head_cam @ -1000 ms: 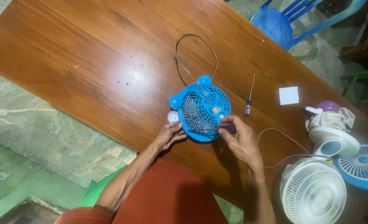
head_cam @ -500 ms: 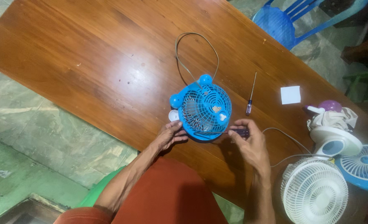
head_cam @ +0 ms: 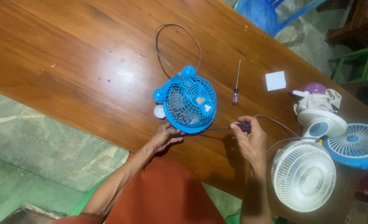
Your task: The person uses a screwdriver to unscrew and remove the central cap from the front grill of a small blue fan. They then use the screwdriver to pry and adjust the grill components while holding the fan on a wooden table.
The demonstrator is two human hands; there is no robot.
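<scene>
**Right hand pulls off the fan, dark tool in grip**

Since a second ago, right hand (head_cam: 250, 139) has left the grille of the blue fan (head_cam: 189, 103) and now sits right of centre, closed around a small dark object (head_cam: 244, 126), possibly a tool handle; a thin shaft runs from it toward the fan's lower rim. Left hand (head_cam: 167, 137) stays at the fan's lower edge, fingers curled and touching the rim. Fan lies grille-up at frame centre on the wooden table (head_cam: 67, 62), its cord (head_cam: 163, 41) looped above. Screwdriver (head_cam: 236, 83) just right of fan. White square (head_cam: 275, 80) further right. White fan (head_cam: 303, 175) lower right.
</scene>
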